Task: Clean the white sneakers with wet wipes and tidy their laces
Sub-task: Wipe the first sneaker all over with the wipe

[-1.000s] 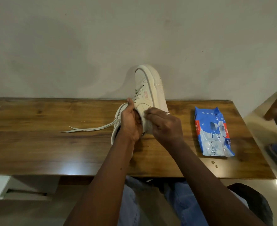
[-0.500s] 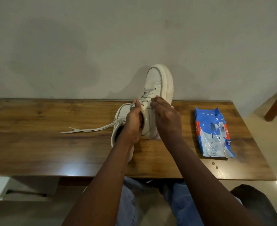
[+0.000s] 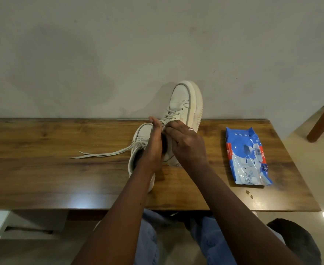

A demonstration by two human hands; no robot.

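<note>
Judging by the hands, this is the lace stage. The left hand (image 3: 153, 150) grips the raised sneaker (image 3: 184, 100) at its collar, fingers clamped round it. The right hand (image 3: 187, 148) has its fingers (image 3: 169, 129) curled onto the top lacing, though whether they pinch a lace I cannot tell. This sneaker stands heel-down at the counter's (image 3: 42, 169) centre, toe tipped toward 1 o'clock, off-white with a greyish toe seam.

The second sneaker (image 3: 142, 134) lies just at its 9 o'clock, its laces (image 3: 100, 154) trailing loose toward 9 o'clock and not yet tidied. The wipes pack (image 3: 247, 155) lies at 3 o'clock, and no wipe shows.
</note>
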